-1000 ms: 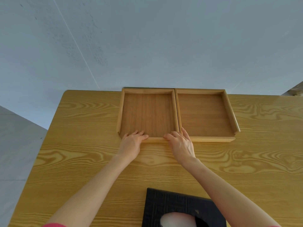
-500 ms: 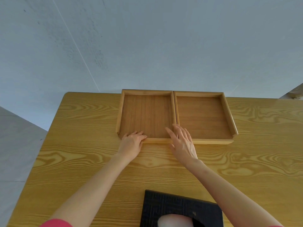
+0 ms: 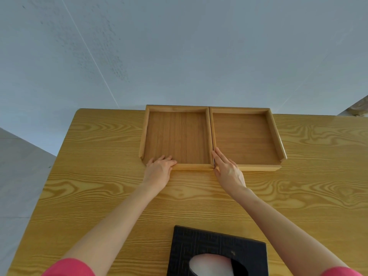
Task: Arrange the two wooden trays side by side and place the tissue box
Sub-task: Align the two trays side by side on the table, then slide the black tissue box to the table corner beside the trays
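Two shallow wooden trays stand side by side, touching, at the table's far edge: the left tray [image 3: 142,134] and the right tray [image 3: 275,134]. My left hand [image 3: 159,171] rests on the left tray's near rim, fingers curled over it. My right hand [image 3: 229,170] lies flat with fingers straight, along the seam between the trays, fingertips inside the right tray's near left corner. A black tissue box [image 3: 199,244] with a white tissue in its oval slot sits at the table's near edge, between my forearms.
The wooden table [image 3: 99,176] ends just behind the trays and at the left; grey floor lies beyond. A wooden object [image 3: 358,108] shows at the far right edge.
My right hand has shifted from the left tray's near rim to the seam, fingers now stretched into the right tray's corner. The left hand has stayed on the rim. The trays sit tighter together.
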`<state>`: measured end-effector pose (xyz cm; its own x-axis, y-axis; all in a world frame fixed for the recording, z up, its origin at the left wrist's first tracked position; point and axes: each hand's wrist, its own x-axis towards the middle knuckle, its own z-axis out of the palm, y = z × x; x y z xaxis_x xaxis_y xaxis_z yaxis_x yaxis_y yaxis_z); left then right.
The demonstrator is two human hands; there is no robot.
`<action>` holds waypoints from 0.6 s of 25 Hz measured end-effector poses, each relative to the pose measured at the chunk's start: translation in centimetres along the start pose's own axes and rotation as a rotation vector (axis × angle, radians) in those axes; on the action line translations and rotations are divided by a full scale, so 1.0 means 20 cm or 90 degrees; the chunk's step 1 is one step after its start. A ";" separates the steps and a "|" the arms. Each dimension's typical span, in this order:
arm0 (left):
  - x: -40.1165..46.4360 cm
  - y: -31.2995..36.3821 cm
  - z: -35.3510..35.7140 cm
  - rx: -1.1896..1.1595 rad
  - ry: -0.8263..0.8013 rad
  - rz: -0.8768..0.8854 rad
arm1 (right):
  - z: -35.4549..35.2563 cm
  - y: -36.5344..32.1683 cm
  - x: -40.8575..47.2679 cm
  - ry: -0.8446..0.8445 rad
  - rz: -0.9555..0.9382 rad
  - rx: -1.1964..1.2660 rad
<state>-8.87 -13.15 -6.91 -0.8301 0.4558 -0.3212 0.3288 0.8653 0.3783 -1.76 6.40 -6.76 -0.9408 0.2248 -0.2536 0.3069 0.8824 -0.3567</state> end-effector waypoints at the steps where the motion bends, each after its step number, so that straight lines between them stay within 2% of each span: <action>1: 0.00 0.02 0.00 -0.001 -0.007 -0.008 | 0.00 -0.01 -0.01 0.000 -0.010 -0.011; 4: -0.06 0.09 0.00 -0.025 -0.014 0.005 | -0.01 -0.03 -0.07 -0.012 -0.048 -0.011; 10: -0.36 0.18 0.03 -0.064 -0.032 0.046 | -0.04 -0.03 -0.35 -0.048 -0.063 0.111; 15: -0.64 0.23 0.11 -0.119 -0.103 0.052 | -0.07 0.00 -0.62 -0.063 -0.072 0.145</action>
<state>4.20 -14.49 -3.01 -0.7164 0.5627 -0.4125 0.2901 0.7780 0.5573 9.73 4.18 -2.38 -0.9558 0.0794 -0.2832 0.2362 0.7810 -0.5782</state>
